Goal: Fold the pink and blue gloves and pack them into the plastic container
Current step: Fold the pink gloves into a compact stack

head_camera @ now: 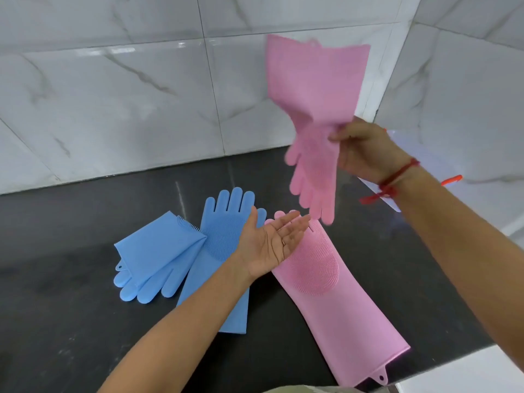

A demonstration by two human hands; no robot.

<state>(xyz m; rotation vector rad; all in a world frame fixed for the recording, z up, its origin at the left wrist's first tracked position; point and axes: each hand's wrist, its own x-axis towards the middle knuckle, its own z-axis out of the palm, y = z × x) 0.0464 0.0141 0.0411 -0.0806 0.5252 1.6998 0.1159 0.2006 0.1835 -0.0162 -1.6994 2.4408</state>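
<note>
My right hand (365, 150) pinches a pink glove (314, 114) at its wrist and holds it in the air, cuff up and fingers hanging down. Just under those fingertips my left hand (273, 242) is palm up and holds nothing. A second pink glove (337, 304) lies flat on the dark counter (71, 307), bristle side up, cuff toward me. One blue glove (224, 231) lies flat with its fingers pointing away, partly under my left forearm. Another blue glove (153, 256) lies folded over to its left. The plastic container (408, 146) with orange clips sits behind my right wrist, mostly hidden.
Marble-tiled walls (127, 95) close off the counter at the back and right. The counter's edge runs diagonally at the lower right, with a white surface (482, 373) beyond it.
</note>
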